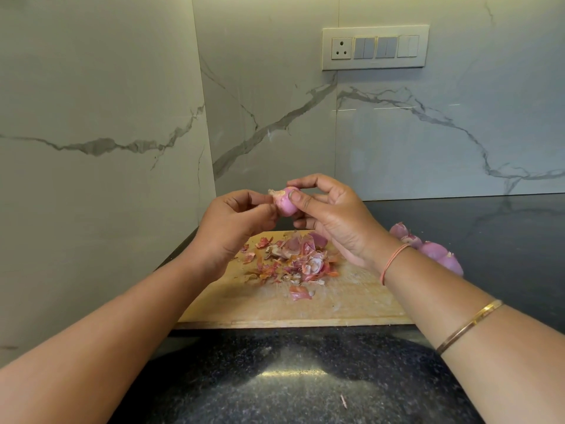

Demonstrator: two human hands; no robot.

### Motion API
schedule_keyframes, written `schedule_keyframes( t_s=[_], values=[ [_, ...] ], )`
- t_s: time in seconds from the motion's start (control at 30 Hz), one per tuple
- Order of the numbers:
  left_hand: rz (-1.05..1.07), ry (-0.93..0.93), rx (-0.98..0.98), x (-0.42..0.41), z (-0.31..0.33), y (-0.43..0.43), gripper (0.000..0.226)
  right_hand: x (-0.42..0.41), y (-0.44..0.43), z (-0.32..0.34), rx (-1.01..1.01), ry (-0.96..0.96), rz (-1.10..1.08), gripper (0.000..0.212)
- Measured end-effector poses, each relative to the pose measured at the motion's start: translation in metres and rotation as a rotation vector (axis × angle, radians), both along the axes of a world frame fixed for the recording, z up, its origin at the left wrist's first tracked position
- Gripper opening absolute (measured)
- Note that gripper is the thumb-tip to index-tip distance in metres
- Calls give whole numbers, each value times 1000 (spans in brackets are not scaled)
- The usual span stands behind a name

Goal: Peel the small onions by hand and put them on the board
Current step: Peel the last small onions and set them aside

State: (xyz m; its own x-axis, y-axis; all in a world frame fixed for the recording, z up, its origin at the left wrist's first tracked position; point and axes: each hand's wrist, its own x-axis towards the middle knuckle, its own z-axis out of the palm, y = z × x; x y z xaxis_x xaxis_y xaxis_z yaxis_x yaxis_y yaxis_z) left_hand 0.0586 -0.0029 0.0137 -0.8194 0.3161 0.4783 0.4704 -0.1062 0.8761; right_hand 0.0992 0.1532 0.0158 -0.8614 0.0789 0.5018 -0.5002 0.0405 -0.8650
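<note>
A small pink onion [286, 203] is held up in the air above the wooden board [330, 307]. My right hand [333, 218] grips it between thumb and fingers. My left hand [235, 221] pinches the loose skin at the onion's pale end. A heap of papery onion peels [293, 258] lies on the far half of the board. Several peeled pink onions [434, 249] lie on the dark counter just right of the board, partly hidden behind my right wrist.
The board sits on a black speckled counter [290, 387] in a corner between marble-patterned walls. A switch panel with a socket [375, 48] is on the back wall. A tiny scrap of peel [343, 401] lies on the counter near me.
</note>
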Motion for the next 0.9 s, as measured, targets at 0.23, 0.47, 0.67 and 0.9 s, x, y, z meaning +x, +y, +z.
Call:
schedule_keyframes(
  t_s=[0.23,0.47,0.67,0.9],
  values=[
    [188,651,-300,3,-4,2,51,3,-1,5,-139,-84,91,22],
    [209,859,-370,-5,-8,0,34,6,-4,5,-148,-119,82,21],
    [177,873,-329,-8,-11,0,18,5,-6,5,-183,-139,83,21],
    [184,847,-348,-8,-11,0,39,6,-7,6,-205,-152,86,22]
  ],
)
